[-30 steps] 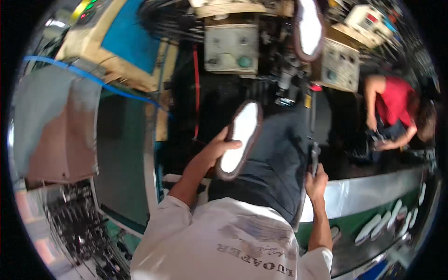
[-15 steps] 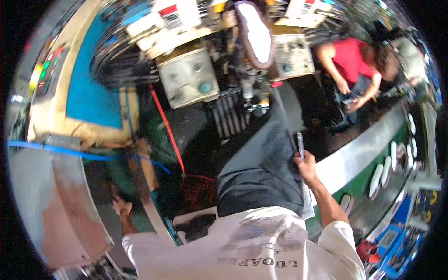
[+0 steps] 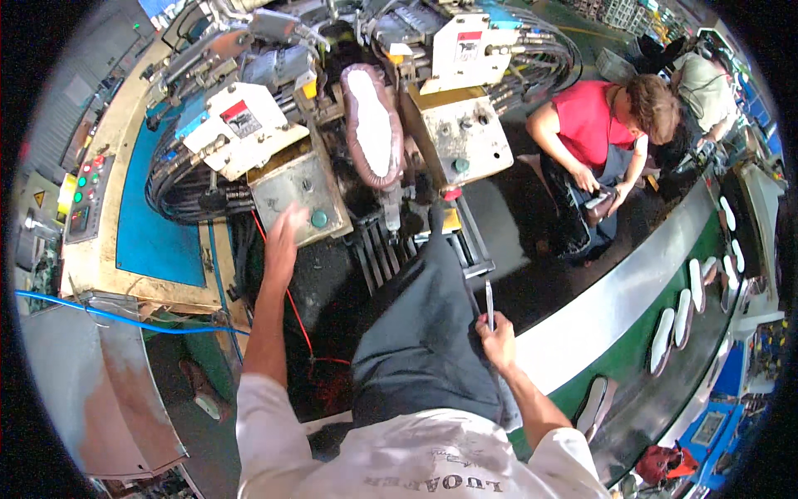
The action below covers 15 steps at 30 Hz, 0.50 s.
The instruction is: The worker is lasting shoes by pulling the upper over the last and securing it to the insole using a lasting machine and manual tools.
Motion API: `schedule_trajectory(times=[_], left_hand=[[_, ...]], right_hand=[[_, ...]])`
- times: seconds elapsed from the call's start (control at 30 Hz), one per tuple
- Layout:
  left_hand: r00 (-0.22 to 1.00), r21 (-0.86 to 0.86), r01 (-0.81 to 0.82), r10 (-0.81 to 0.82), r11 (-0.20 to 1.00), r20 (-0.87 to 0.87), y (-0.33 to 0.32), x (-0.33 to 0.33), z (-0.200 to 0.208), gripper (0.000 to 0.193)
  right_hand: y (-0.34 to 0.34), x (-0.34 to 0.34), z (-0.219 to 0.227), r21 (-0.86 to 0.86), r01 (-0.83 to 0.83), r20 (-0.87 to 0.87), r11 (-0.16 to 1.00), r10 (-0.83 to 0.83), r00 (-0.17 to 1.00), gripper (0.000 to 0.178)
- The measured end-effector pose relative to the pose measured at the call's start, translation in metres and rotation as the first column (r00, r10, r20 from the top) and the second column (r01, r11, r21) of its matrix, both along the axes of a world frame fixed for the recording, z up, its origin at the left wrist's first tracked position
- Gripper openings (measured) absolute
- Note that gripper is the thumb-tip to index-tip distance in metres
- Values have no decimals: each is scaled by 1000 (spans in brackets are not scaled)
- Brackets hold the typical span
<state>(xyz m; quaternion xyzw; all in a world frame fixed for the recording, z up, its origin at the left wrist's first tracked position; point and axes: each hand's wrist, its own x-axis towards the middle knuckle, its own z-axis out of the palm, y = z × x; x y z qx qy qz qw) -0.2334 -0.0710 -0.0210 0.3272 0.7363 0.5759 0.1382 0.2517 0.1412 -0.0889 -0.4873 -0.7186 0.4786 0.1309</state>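
Observation:
My left hand (image 3: 287, 231), a little blurred, reaches over the edge of the left metal control box (image 3: 283, 195), fingers stretched out and holding nothing I can see. A green button (image 3: 319, 219) on that box is just right of the fingers; whether they touch the box I cannot tell. In my right hand (image 3: 497, 339), low beside my right thigh, a slim silver metal tool (image 3: 490, 301) points upward, its kind unclear. Ahead, a brown shoe upper (image 3: 386, 166) sits sole up in the machine, a white insole (image 3: 366, 112) showing inside its gathered edge.
A second control box (image 3: 461, 141) stands right of the shoe. On the right, a metal ledge (image 3: 582, 328) borders a green conveyor (image 3: 628, 341) carrying several shoes. A co-worker in red (image 3: 582, 125) sits beyond it, handling a shoe. A blue hose (image 3: 125, 314) crosses at left.
My left hand has risen from low on the left to the left control box. My right hand still holds the metal tool. The view has shifted, and the machine now appears farther left.

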Motion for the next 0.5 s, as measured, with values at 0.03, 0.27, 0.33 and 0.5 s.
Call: schedule_trajectory(times=[0.03,0.27,0.33,0.5], left_hand=[[972,111,-3,-23,994,233,57,-3,25,69],[641,433,15,-341,901,687,230,-11,101,66],[672,382,-25,-267,924,690,228,-5,111,64],[854,402,233,-384,885,351,181,51,151,97]], right_hand=[[1,5,-3,-110,32,-1,993,-32,999,26],[1,111,-48,38,308,-109,951,-302,947,33],[11,165,-70,275,195,96,941,-229,969,37],[22,262,-102,352,106,421,930,-259,869,45]])
